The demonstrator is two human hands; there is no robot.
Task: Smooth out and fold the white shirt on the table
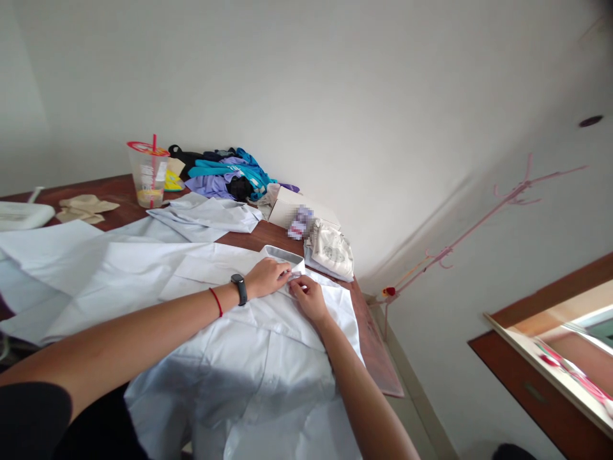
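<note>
A white button-up shirt (234, 345) lies spread over the table, its lower part hanging over the near edge. Its standing collar (283, 254) is at the far side. My left hand (268, 277), with a dark band on the wrist, is closed on the front of the collar. Just to its right, my right hand (309, 297) pinches the shirt cloth right below the collar opening. The fingertips of both hands almost meet there. Whether a button is between them is too small to tell.
Behind the shirt lie another folded white garment (205, 214) and a heap of blue and purple clothes (225, 172). A plastic cup with a straw (147, 176) stands at the left. Folded light clothing (330, 248) rests near the table's right edge (378, 358). A pink coat rack (450, 246) stands beyond.
</note>
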